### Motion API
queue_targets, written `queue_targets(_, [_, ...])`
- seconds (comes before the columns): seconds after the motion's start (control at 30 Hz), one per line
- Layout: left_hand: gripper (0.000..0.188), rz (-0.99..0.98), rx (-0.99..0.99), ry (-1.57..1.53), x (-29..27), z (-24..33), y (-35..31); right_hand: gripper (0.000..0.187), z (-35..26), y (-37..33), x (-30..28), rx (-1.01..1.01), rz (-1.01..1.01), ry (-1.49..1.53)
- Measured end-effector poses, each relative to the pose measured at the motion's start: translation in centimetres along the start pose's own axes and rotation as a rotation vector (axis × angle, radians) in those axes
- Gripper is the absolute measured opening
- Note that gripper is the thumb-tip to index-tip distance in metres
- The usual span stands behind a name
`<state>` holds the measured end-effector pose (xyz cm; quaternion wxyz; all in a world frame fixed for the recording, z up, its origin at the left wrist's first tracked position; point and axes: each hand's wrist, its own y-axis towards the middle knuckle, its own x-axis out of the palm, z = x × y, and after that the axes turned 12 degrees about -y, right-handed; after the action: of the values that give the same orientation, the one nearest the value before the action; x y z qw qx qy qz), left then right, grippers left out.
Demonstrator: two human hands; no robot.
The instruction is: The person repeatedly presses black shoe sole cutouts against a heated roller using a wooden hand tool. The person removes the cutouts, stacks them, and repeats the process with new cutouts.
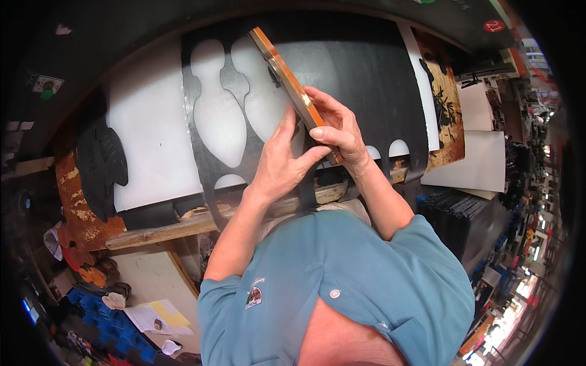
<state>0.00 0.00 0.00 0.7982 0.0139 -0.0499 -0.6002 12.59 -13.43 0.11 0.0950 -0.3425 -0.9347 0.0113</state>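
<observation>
Both of my hands hold an orange-edged cutting die, tilted on its edge above the work surface, so its full outline is hidden. My left hand presses against the die's left face, fingers stretched up along it and thumb at its lower end. My right hand grips the lower right side, thumb over the edge and fingers behind. Beneath lies a black sheet with sole-shaped openings showing white below. Smaller rounded cut-outs run along its near edge.
A white board lies under the sheet. Black sole-shaped pieces rest at the left, and dark scraps at the right. A dark machine beam with a green button spans the far side. Stacked black sheets stand at right.
</observation>
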Motion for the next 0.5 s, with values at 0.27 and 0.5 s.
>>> queue_targets(0.27, [0.038,0.536,-0.087,0.001,-5.7,-2.3,-2.2,0.085,-0.1,-0.1,-1.1,0.005,0.017,0.110])
queue_targets(0.5, [0.040,1.134,0.020,0.691,-27.8,-1.5,-7.9,0.091,-1.3,-1.1,-3.3,-0.065,0.085,0.003])
